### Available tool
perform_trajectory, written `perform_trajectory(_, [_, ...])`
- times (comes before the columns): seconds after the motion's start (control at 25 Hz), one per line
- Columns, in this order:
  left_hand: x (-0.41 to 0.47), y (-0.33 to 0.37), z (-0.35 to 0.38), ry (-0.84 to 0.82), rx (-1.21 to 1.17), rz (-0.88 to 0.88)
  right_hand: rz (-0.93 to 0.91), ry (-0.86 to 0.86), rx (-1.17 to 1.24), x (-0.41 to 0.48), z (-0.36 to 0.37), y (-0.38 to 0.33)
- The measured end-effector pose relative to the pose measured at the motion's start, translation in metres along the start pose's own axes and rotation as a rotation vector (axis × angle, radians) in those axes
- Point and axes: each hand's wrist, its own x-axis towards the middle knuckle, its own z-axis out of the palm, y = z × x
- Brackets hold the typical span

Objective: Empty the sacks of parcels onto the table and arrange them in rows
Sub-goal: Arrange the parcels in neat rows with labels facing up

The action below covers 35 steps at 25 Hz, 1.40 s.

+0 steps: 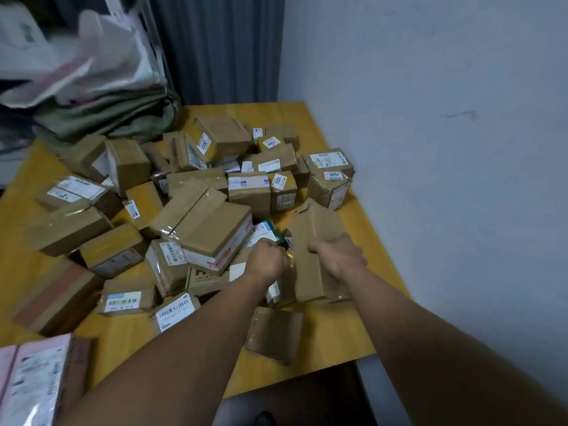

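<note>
Yellow wooden table (pixel 319 124) against a pale wall was heaped with cardboard parcels (pixel 203 222), unsorted, no rows formed. Sacks (pixel 101 115) lay slumped at far left. Left hand (pixel 267 256) was fisted on a small parcel edge; right hand (pixel 338 253) was clamped over a torn brown box (pixel 316 229). Box best lifted clear, set square at the free near edge.

Parcels (pixel 203 222): several dozen brown cardboard boxes, taped, most with white barcode labels; heaped unsorted, tilted and overlapping, from table centre toward 10 and 12 o'clock. Pink parcel (pixel 37 382): flat, labelled, at 7 o'clock. Sacks (pixel 101 115): grey-green, crumpled, slack, at 11 o'clock. Table (pixel 338 336): yellow wood, against the wall.
</note>
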Motion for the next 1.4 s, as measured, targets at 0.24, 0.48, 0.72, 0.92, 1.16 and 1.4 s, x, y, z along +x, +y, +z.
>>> perform_trajectory(0.24, [-0.023, 0.022, -0.069, 0.035, -0.229, -0.035, -0.157, -0.338, 0.45, -0.05, 0.02, -0.06])
perform_trajectory(0.48, [-0.069, -0.003, -0.156, -0.103, -0.671, -0.111, -0.098, -0.697, 0.697, -0.103, 0.067, -0.095])
perform_trajectory(0.72, [-0.094, -0.055, -0.233, -0.12, -0.878, -0.115, -0.042, -0.726, 0.72, -0.161, 0.141, -0.103])
perform_trajectory(0.92, [-0.108, -0.104, -0.29, -0.033, -0.859, -0.113, -0.139, -0.599, 0.695, -0.204, 0.197, -0.103])
perform_trajectory(1.16, [-0.124, -0.14, -0.329, 0.163, -0.782, -0.051, -0.149, -0.606, 0.741, -0.242, 0.259, -0.073])
perform_trajectory(1.4, [-0.14, -0.147, -0.352, 0.137, -0.635, -0.09, -0.213, -0.572, 0.556, -0.259, 0.29, -0.069])
